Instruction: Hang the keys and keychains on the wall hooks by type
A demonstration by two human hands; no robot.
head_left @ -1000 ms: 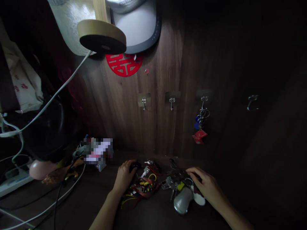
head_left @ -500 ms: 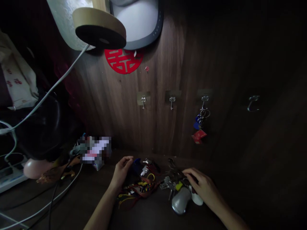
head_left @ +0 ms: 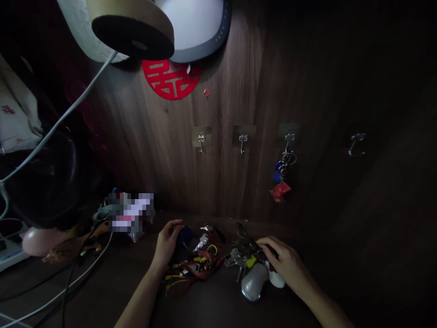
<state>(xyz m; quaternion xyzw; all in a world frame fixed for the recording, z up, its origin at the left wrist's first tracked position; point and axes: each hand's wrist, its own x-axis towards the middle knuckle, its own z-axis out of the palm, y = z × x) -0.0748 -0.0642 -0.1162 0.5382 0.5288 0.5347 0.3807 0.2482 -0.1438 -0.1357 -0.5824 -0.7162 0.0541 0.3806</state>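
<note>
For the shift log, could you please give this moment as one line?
left hand: pinching blue key fob | right hand: on key pile | wall hooks: one holds keyring

Shiny metal keys [head_left: 239, 260], matt wood-grain wall panel [head_left: 239, 91], glossy metal hooks [head_left: 243, 141]

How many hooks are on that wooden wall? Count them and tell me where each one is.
4, in one row: left hook, bare; second hook, bare; third hook, holding a key bunch; far-right hook in shadow. Others may hide in the dark.
</note>
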